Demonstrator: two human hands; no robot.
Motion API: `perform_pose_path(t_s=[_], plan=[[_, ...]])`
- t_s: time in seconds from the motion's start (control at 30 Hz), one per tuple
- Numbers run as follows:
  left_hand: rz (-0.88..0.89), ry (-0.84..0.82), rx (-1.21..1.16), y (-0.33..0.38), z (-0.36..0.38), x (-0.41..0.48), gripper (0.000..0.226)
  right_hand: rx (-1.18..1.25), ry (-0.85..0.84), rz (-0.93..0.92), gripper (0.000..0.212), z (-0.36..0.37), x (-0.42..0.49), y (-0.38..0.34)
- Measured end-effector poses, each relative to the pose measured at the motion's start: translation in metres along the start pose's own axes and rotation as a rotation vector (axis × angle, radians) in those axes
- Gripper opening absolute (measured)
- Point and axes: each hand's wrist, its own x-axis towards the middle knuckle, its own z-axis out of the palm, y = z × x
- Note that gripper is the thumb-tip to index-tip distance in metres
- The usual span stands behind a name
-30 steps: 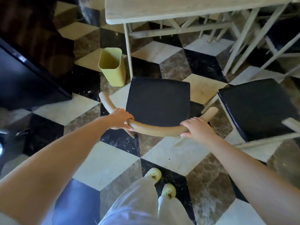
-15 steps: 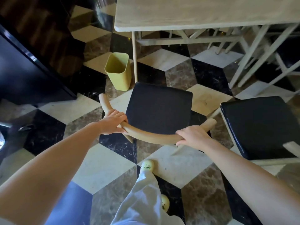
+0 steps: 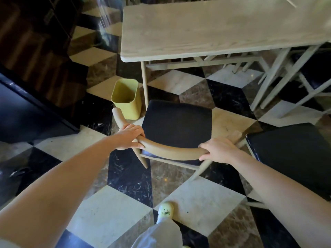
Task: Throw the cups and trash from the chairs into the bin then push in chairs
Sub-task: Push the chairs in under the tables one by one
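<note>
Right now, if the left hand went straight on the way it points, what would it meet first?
The left hand grips the chair's rail; straight on it would pass over the seat, probably meeting the table first; depth unclear.

**Patterned floor with table, two chairs and a bin**

The floor point(image 3: 111, 212) is laid in cream, black and brown marble tiles that form a cube pattern. A pale wooden table point(image 3: 215, 33) stands on it at the far side, on thin slanted legs. A yellow bin point(image 3: 128, 102) stands upright just left of the table's near left leg. A chair point(image 3: 177, 122) with a black seat stands near the bin, on the near side of the table. A second chair point(image 3: 286, 151) stands to its right. Dark furniture point(image 3: 26, 111) fills the left. A pale shoe point(image 3: 165, 210) rests on the near tiles.
</note>
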Motion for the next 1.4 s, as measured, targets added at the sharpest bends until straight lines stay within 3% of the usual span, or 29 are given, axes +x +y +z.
perform_pose_path(t_s=[0.33, 0.73, 1.0, 1.13, 1.4], plan=[[0.010, 0.037, -0.006, -0.037, -0.033, 0.063, 0.033, -0.049, -0.068, -0.019, 0.045, -0.041, 0.073, 0.043], [-0.101, 0.091, -0.097, -0.066, -0.056, 0.149, 0.034, -0.159, -0.130, -0.120, 0.039, -0.093, 0.168, 0.127], [-0.168, 0.115, -0.163, -0.071, -0.074, 0.216, 0.049, -0.201, -0.155, -0.181, 0.035, -0.129, 0.232, 0.198], [-0.196, 0.152, -0.173, -0.079, -0.086, 0.247, 0.035, -0.236, -0.145, -0.207, 0.038, -0.140, 0.262, 0.224], [-0.217, 0.147, -0.170, -0.091, -0.101, 0.274, 0.031, -0.200, -0.135, -0.250, 0.041, -0.141, 0.293, 0.252]])
